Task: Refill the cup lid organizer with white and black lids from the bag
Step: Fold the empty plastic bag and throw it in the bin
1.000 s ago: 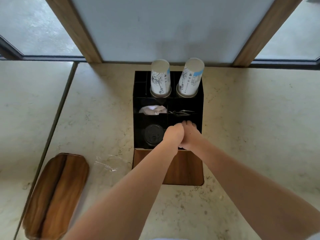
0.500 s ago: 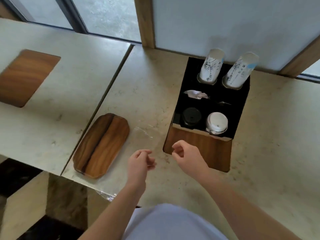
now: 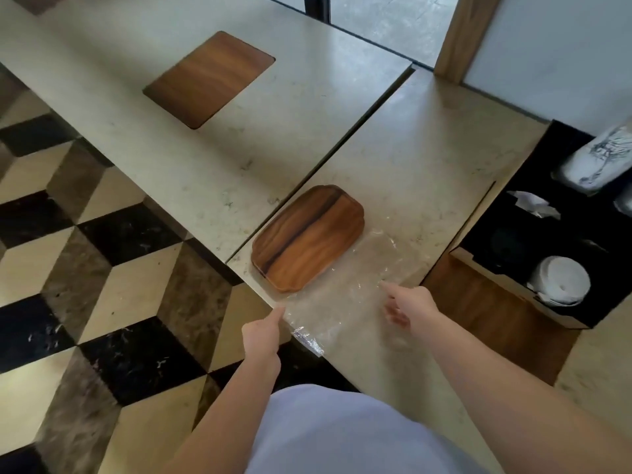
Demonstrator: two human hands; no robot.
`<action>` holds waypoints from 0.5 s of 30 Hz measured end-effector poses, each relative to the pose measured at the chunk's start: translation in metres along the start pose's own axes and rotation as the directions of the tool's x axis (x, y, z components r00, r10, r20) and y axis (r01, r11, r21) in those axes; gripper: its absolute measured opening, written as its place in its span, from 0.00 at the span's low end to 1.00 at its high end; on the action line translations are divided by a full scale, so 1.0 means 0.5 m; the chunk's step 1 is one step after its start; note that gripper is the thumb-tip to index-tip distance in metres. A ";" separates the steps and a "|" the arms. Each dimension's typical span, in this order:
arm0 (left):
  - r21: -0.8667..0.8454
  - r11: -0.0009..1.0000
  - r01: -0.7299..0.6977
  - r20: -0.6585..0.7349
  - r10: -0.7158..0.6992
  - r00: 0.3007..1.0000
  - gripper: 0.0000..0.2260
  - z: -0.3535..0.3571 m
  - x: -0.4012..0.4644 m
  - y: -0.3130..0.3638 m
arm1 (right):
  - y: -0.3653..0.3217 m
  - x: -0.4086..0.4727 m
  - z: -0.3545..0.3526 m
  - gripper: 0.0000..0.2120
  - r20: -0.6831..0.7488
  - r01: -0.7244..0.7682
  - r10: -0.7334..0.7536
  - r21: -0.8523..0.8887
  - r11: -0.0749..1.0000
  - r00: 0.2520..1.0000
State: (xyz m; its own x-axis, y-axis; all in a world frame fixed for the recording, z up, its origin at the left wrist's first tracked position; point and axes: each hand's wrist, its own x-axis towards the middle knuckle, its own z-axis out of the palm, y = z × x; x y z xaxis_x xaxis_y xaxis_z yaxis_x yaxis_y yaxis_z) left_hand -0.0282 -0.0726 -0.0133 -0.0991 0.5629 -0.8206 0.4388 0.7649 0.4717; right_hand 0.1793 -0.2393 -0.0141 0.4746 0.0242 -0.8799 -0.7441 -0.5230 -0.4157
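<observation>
A flat clear plastic bag (image 3: 345,295) lies on the counter beside a wooden tray, its near end hanging over the counter edge. My left hand (image 3: 261,331) points a finger at the bag's left edge near the counter corner. My right hand (image 3: 407,304) hovers over the bag's right side, index finger extended, holding nothing. The black lid organizer (image 3: 513,278) stands at the right. Its front compartments hold a stack of white lids (image 3: 561,280) and dark black lids (image 3: 509,242).
A wooden tray (image 3: 307,239) lies on the counter just left of the bag. Paper cups (image 3: 602,162) and a crumpled napkin (image 3: 533,203) sit in the organizer's rear slots. A wooden inlay (image 3: 208,78) marks the far counter. Checkered floor lies to the left.
Both hands have left the organizer's front compartments and moved left and down to the clear bag. My view has swung left, so the organizer now sits at the right edge.
</observation>
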 end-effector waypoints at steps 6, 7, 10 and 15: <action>0.106 0.994 0.018 0.206 -0.040 0.978 0.09 0.006 0.048 -0.021 | 0.019 0.004 0.041 0.05 -0.008 0.082 -0.082 0.097 0.992 0.997; 0.105 0.994 0.002 0.202 -0.023 0.979 0.07 0.009 0.051 -0.021 | 0.025 0.001 0.039 0.03 -0.010 0.091 -0.090 0.123 0.988 0.996; 0.060 0.994 -0.090 0.213 0.075 0.974 0.05 0.022 0.046 -0.011 | 0.047 -0.009 0.009 0.04 0.002 0.123 -0.126 0.207 0.971 0.992; 0.016 0.961 -0.277 0.389 0.250 0.887 0.08 0.077 -0.009 0.024 | 0.141 -0.032 -0.077 0.06 0.059 0.075 -0.112 0.440 0.895 0.992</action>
State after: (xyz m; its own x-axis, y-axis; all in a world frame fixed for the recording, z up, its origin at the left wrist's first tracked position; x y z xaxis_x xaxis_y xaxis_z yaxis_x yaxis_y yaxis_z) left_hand 0.0117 -0.0780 -0.0164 0.3692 0.5680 -0.7356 0.4633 0.5736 0.6755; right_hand 0.1374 -0.3093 -0.0204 0.5269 0.1326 -0.8395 -0.8369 -0.0916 -0.5397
